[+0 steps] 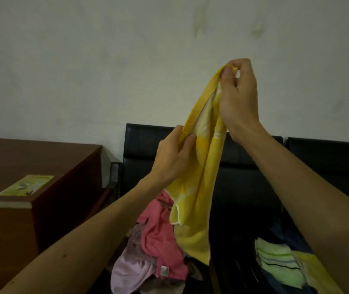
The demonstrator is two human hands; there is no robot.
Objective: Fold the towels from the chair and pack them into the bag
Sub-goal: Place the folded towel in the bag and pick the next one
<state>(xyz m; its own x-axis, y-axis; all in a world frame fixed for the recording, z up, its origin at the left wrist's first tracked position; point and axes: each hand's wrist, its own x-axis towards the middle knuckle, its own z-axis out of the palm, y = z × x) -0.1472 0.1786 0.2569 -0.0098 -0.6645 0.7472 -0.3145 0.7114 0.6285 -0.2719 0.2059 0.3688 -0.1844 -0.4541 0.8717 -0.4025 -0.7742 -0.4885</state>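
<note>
A yellow towel (194, 209) hangs in the air in front of the black chair (243, 177). My right hand (238, 96) pinches its top corner high up. Lower and to the left, my left hand (172, 155) grips the towel's edge. The towel droops in long folds down to the seat. On the seat lies a heap of towels: a pink towel (160, 236) on top and a pale lilac towel (126, 272) beneath it. At the lower right, light green striped towels (275, 264) lie folded on dark blue fabric (286, 236), perhaps the bag.
A dark brown wooden desk (31, 162) stands at the left with a yellow-green leaflet (27, 185) on it. A second black chair (324, 158) stands at the right. A plain pale wall fills the background.
</note>
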